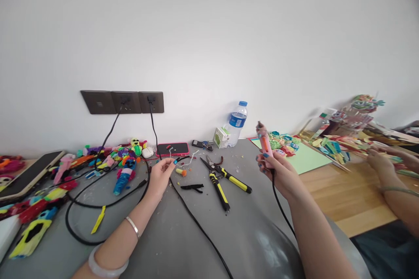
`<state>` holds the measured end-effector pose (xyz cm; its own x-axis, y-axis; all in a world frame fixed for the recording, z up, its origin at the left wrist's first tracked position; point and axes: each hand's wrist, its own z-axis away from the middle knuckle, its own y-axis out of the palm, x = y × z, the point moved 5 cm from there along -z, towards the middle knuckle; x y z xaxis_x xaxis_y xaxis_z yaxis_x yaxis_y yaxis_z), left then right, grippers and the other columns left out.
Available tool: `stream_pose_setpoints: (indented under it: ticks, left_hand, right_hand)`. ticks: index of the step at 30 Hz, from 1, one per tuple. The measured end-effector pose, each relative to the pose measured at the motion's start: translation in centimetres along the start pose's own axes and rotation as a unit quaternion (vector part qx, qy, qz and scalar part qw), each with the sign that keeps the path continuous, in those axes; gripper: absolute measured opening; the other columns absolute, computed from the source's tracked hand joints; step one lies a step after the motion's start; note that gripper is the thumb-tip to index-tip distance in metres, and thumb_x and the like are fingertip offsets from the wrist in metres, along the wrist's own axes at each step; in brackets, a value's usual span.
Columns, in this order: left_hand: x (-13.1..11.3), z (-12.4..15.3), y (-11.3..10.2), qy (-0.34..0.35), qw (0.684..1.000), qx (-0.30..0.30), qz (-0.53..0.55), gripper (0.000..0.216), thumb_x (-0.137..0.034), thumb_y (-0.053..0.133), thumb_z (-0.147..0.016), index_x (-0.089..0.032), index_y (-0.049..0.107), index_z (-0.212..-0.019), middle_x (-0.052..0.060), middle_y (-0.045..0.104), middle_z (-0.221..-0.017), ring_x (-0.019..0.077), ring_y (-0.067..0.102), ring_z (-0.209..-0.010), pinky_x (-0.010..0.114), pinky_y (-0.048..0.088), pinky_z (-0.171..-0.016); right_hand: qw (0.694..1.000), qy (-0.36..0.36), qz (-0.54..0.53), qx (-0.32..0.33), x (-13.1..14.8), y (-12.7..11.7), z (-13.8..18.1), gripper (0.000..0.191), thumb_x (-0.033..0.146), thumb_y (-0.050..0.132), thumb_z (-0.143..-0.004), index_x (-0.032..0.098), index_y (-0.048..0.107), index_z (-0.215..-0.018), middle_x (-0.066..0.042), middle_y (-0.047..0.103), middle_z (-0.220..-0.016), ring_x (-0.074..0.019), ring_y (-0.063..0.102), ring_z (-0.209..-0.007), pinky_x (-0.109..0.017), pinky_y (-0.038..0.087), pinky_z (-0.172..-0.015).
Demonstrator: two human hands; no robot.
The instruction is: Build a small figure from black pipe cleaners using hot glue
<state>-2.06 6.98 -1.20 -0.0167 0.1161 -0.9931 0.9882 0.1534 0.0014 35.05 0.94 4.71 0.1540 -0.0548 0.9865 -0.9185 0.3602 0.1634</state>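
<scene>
Right hand (278,173) clamps the glue gun (264,139), left hand (161,175) pinches a wire (170,151); the hot tip might burn fingers.

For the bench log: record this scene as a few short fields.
left hand: pinches a thin white strand over the grey table
right hand: grips an orange tool upright, black cord hanging below
between hands: yellow-handled pliers lying flat
by wall: water bottle, small box, phone in pink case
wall sockets: two black cords plugged in
far right: another person's hands over coloured paper scraps
</scene>
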Motion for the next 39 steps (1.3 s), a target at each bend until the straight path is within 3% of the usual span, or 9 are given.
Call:
stream_pose_setpoints:
  ticks: [4, 6, 9, 11, 16, 23, 39]
  left_hand:
    - [-0.1, 0.2, 0.0, -0.004, 1.0, -0.004, -0.002, 0.032, -0.044, 0.073, -0.067, -0.015, 0.071, -0.081, 0.002, 0.064, -0.068, 0.015, 0.055, -0.062, 0.026, 0.041, -0.058]
    - [-0.1, 0.2, 0.0, -0.007, 1.0, -0.005, -0.002, 0.032, -0.044, 0.073, -0.067, -0.015, 0.071, -0.081, 0.002, 0.064, -0.069, 0.015, 0.054, -0.062, 0.026, 0.041, -0.058]
    - [0.0, 0.2, 0.0, -0.01, 1.0, -0.006, -0.003, 0.032, -0.044, 0.072, -0.068, -0.015, 0.071, -0.081, 0.002, 0.065, -0.069, 0.0149, 0.054, -0.062, 0.026, 0.041, -0.058]
    - [0.0, 0.2, 0.0, -0.013, 1.0, -0.006, -0.004, 0.031, -0.044, 0.072, -0.068, -0.016, 0.071, -0.081, 0.002, 0.065, -0.07, 0.0149, 0.054, -0.062, 0.026, 0.041, -0.058]
    - [-0.1, 0.3, 0.0, -0.02, 1.0, -0.008, -0.007, 0.03, -0.043, 0.072, -0.068, -0.016, 0.071, -0.081, 0.003, 0.066, -0.073, 0.015, 0.054, -0.062, 0.026, 0.04, -0.058]
    - [-0.4, 0.4, 0.1, -0.026, 1.0, -0.007, -0.008, 0.028, -0.042, 0.073, -0.068, -0.017, 0.071, -0.079, 0.003, 0.067, -0.072, 0.0158, 0.055, -0.064, 0.026, 0.041, -0.058]
    - [-0.1, 0.4, 0.2, -0.013, 1.0, 0.0, -0.012, 0.027, -0.042, 0.073, -0.071, -0.017, 0.072, -0.08, 0.004, 0.068, -0.072, 0.0152, 0.056, -0.063, 0.024, 0.041, -0.056]
  right_hand:
    - [0.997, 0.002, 0.029, 0.072, 1.2, 4.6, -0.3, 0.036, 0.042, 0.081, -0.069, 0.019, 0.06, -0.087, 0.0, 0.06, -0.079, -0.0091, 0.053, -0.061, -0.019, 0.047, -0.053]
    - [0.988, 0.006, 0.049, 0.143, 1.4, 7.2, -0.3, 0.032, 0.044, 0.074, -0.076, 0.019, 0.057, -0.085, 0.002, 0.056, -0.072, -0.0097, 0.052, -0.056, -0.021, 0.042, -0.048]
    - [0.967, 0.016, 0.072, 0.242, 0.4, 10.5, 0.0, 0.026, 0.04, 0.069, -0.079, 0.02, 0.054, -0.087, 0.002, 0.059, -0.066, -0.0107, 0.052, -0.052, -0.023, 0.042, -0.049]
    - [0.959, 0.019, 0.068, 0.275, -0.9, 11.8, 0.2, 0.023, 0.037, 0.067, -0.08, 0.02, 0.052, -0.086, 0.003, 0.06, -0.06, -0.01, 0.049, -0.048, -0.023, 0.038, -0.047]
    - [0.949, 0.041, 0.055, 0.308, -3.7, 12.5, 0.8, 0.02, 0.037, 0.06, -0.085, 0.019, 0.051, -0.086, 0.007, 0.051, -0.047, -0.0072, 0.034, -0.04, -0.022, 0.024, -0.042]
    - [0.926, 0.041, 0.094, 0.364, -4.7, 13.3, 2.7, 0.033, 0.047, 0.051, -0.092, 0.015, 0.06, -0.099, 0.005, 0.055, -0.046, -0.0104, 0.045, -0.039, -0.023, 0.032, -0.045]
    - [0.911, 0.032, 0.153, 0.383, -5.3, 13.5, 2.9, 0.033, 0.047, 0.052, -0.092, 0.016, 0.063, -0.097, 0.006, 0.052, -0.046, -0.0095, 0.034, -0.039, -0.023, 0.03, -0.043]
